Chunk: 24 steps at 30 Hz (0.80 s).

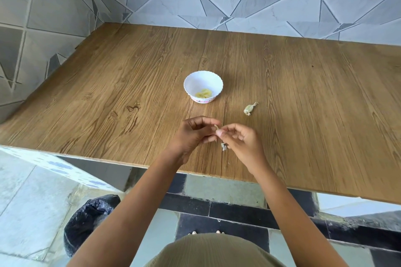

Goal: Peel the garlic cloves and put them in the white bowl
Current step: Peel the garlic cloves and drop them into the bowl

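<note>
**Peeling a clove low over the bench**

The left hand is gripping the clove, its fingers curled round it and steadying it above the bench. Beyond, the bowl is sitting within easy reach, already holding peeled cloves. The right hand is pinching the clove's skin with its fingers, likely to strip it. A scrap is lying below, and a husk further right.

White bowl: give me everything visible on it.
The white bowl is small and round, with a scalloped rim and a pink floral band near its base; it looks like plastic or melamine. It stands upright on the wooden table, nothing else touching it. A few pale yellow peeled garlic cloves lie in its bottom.
</note>
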{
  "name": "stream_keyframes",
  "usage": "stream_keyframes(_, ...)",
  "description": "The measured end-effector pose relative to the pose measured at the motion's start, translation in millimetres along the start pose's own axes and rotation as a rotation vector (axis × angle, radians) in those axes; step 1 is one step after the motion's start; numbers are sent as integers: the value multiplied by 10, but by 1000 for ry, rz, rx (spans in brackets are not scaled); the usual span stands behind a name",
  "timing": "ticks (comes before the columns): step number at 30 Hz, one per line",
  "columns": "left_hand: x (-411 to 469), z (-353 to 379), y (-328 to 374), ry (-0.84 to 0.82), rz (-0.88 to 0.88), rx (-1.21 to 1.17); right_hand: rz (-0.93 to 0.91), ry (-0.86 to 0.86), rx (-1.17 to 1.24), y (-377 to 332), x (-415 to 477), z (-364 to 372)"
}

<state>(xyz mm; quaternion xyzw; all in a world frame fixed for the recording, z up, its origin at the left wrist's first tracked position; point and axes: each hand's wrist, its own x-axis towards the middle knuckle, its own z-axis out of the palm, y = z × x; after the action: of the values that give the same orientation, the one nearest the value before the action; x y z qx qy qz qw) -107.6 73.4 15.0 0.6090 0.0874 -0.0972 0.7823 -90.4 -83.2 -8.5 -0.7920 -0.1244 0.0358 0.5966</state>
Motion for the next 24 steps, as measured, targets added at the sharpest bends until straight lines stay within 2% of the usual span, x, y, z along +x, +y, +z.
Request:
stream_keyframes(7,-3,-29,-11,-5,31,49,150,-38,243,-107,2,-16)
stream_keyframes(10,-4,-36,-12,0,27,15,213,11,258,-94,23,-4)
stream_keyframes(12,-7,-43,-14,13,9,-38,189,58,178,-68,31,13)
stream_keyframes(17,-5,-57,-1,28,-5,-88,-14,87,-76,-36,34,28)
stream_keyframes(21,-4,-62,14,40,0,-80,-89,110,-150,-43,35,44)
stream_keyframes(24,0,-67,24,48,3,-80,-58,55,-86,-57,36,33)
